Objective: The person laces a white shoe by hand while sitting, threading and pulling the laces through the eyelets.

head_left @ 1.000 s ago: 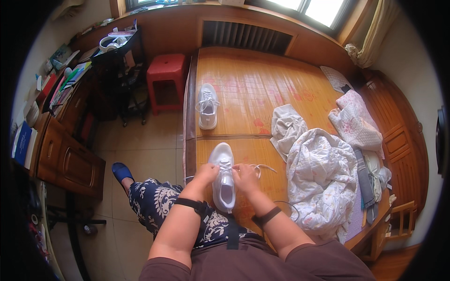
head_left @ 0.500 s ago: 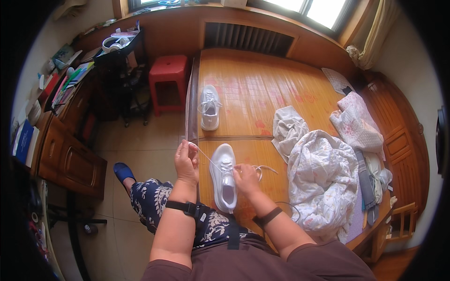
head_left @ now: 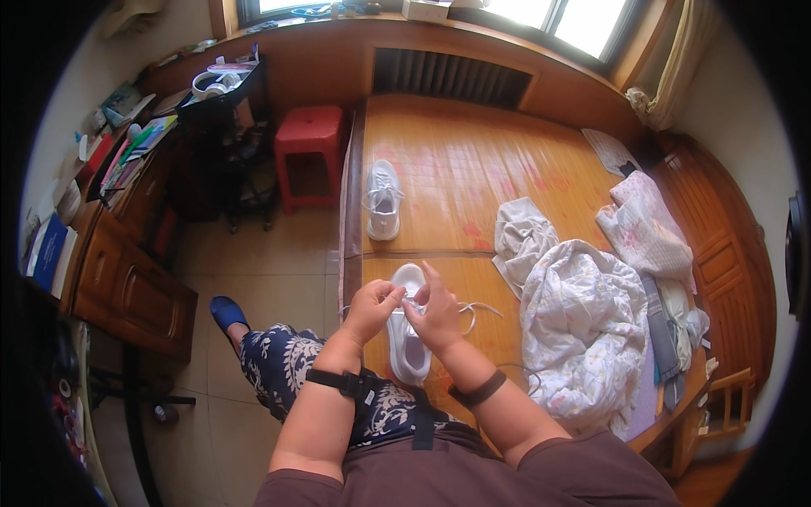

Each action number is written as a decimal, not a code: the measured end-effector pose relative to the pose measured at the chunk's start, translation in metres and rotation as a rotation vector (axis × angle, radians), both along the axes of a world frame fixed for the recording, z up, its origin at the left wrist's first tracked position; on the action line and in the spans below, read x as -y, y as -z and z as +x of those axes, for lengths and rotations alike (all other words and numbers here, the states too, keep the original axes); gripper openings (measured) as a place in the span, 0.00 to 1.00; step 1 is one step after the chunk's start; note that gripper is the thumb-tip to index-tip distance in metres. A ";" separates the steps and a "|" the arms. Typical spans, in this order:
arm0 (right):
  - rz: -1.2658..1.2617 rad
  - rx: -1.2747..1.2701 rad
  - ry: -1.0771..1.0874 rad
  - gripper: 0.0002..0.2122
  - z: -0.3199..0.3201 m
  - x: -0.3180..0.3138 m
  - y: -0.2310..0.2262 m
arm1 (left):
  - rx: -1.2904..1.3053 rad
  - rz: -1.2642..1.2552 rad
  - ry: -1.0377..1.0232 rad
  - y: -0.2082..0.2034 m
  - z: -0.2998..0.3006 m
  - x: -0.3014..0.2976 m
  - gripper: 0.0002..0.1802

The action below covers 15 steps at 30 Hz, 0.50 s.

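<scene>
A white sneaker (head_left: 411, 359) lies on the bamboo mat close in front of me, toe pointing away. Both hands meet over its lacing. My left hand (head_left: 372, 311) is closed, thumb and forefinger pinching the white shoelace at the upper eyelets. Against those fingertips, my right hand (head_left: 438, 314) brings its thumb to the lace, forefinger raised and its other fingers partly hidden. A loose shoelace end (head_left: 481, 307) curls on the mat to the right of that hand. The matching white sneaker (head_left: 383, 203), its laces tied, stands farther off near the left edge of the bed.
Crumpled floral bedding (head_left: 583, 329) and a grey cloth (head_left: 524, 237) lie to the right on the mat (head_left: 456, 169). Left of the bed stand a red stool (head_left: 311, 135) and a cluttered desk (head_left: 135, 296). A blue slipper (head_left: 226, 312) is on my foot.
My left hand has come in from the bed's left edge, where it held the lace drawn out taut, to the sneaker's eyelets. My right hand has shifted slightly and its forefinger is raised.
</scene>
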State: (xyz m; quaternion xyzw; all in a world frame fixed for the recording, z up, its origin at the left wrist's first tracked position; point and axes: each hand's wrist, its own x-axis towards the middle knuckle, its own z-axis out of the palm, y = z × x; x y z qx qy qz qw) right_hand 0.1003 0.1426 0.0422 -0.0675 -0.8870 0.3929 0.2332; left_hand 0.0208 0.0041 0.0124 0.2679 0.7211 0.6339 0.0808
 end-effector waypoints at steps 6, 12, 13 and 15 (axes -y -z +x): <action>0.103 -0.047 -0.225 0.07 -0.002 -0.006 0.000 | 0.086 0.093 0.017 -0.001 0.001 0.004 0.13; -0.164 0.034 -0.037 0.05 -0.002 -0.022 0.015 | 0.834 0.751 -0.096 -0.035 0.001 0.022 0.15; -0.164 0.031 -0.041 0.05 -0.001 -0.024 0.017 | 0.831 0.752 -0.098 -0.034 -0.001 0.027 0.15; -0.199 0.110 -0.010 0.05 0.000 -0.025 0.018 | 0.830 0.968 -0.031 -0.033 -0.004 0.034 0.16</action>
